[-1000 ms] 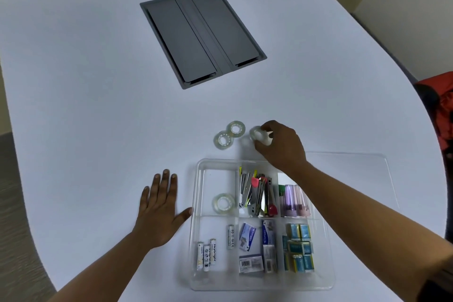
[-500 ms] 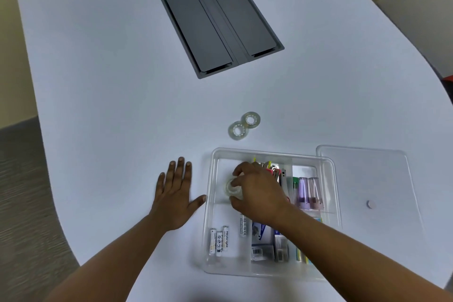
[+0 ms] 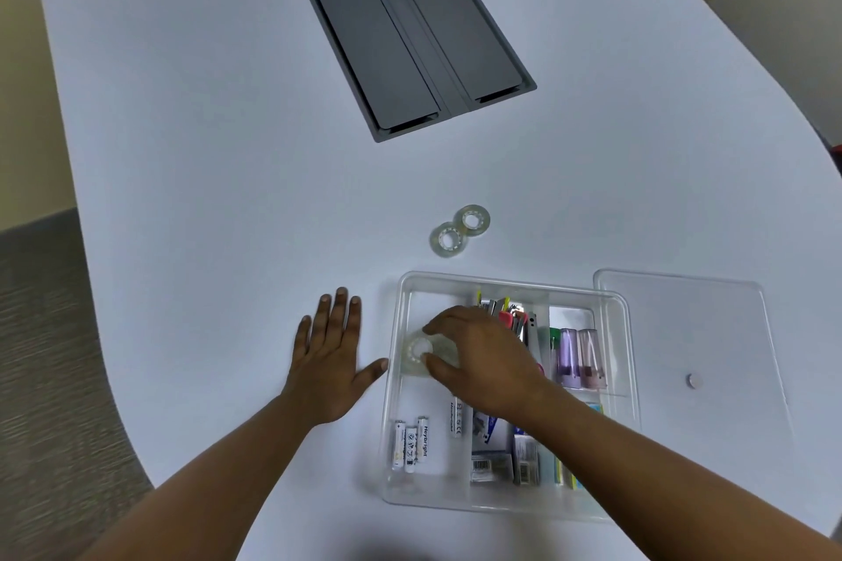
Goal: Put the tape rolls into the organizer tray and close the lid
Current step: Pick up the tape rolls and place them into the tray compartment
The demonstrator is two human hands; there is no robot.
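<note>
Since a second ago the right hand [image 3: 483, 360] has left the far group of tape rolls and come down into the organizer tray [image 3: 396, 378], carrying a roll with it; only two rolls are left out on the tabletop [image 3: 205, 150] where three lay before. The left hand [image 3: 330, 367] has kept its place, flat on the tabletop with fingers spread, thumb tip at the tray's left wall.

The right hand's fingers [image 3: 439, 326] and thumb curl around a clear tape roll [image 3: 421, 351] in the tray's far-left compartment; the roll is glassy with a white core and blurred, and whether it lies on another roll beneath cannot be told. The two loose tape rolls [image 3: 460, 229] lie flat just beyond the tray's far edge, touching each other, both transparent rings with pale cores.

The tray is clear plastic with dividers. Its near-left compartment holds white batteries [image 3: 410, 444] lying side by side. Staplers and clips [image 3: 505, 310] show just past the right hand's knuckles, and purple-capped items [image 3: 578, 355] stand in a compartment to the right. Small boxes [image 3: 494, 446] fill the near middle section under the right forearm.

The clear lid [image 3: 683, 323] lies flat on the tabletop just right of the tray, off it. A grey hatch panel [image 3: 417, 41] is set in the tabletop far away.
</note>
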